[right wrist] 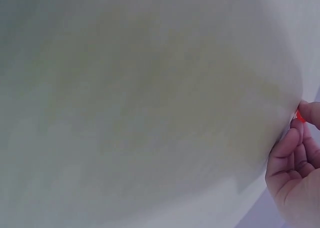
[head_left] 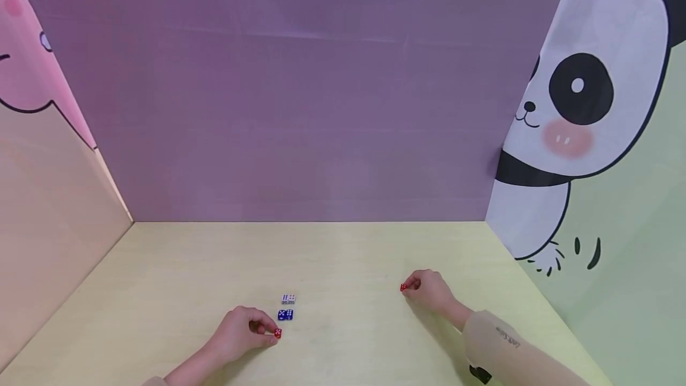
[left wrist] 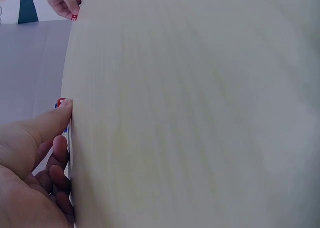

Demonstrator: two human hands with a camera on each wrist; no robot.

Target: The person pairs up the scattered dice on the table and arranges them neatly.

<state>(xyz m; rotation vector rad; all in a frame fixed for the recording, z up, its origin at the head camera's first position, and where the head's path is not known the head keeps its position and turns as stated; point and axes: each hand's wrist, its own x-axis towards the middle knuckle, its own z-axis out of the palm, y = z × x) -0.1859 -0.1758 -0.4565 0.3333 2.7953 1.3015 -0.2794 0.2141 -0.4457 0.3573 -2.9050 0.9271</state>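
Note:
In the head view my left hand (head_left: 242, 333) pinches a red die (head_left: 277, 333) between thumb and finger, low over the table. Just beyond it sit two blue dice (head_left: 285, 314), side by side, and behind those a pair of white dice (head_left: 288, 299). Farther right, my right hand (head_left: 430, 291) holds another red die (head_left: 403, 287) at its fingertips. The left wrist view shows the left thumb against its red die (left wrist: 62, 102), with a bit of blue behind. In the right wrist view a red die (right wrist: 300, 116) is partly hidden by the fingers.
The pale wooden table (head_left: 343, 255) meets a purple back wall (head_left: 311, 106). A panda picture (head_left: 600, 28) covers the right wall, and a pink figure (head_left: 32, 70) the left one. A beige sleeve (head_left: 520, 350) covers the right forearm.

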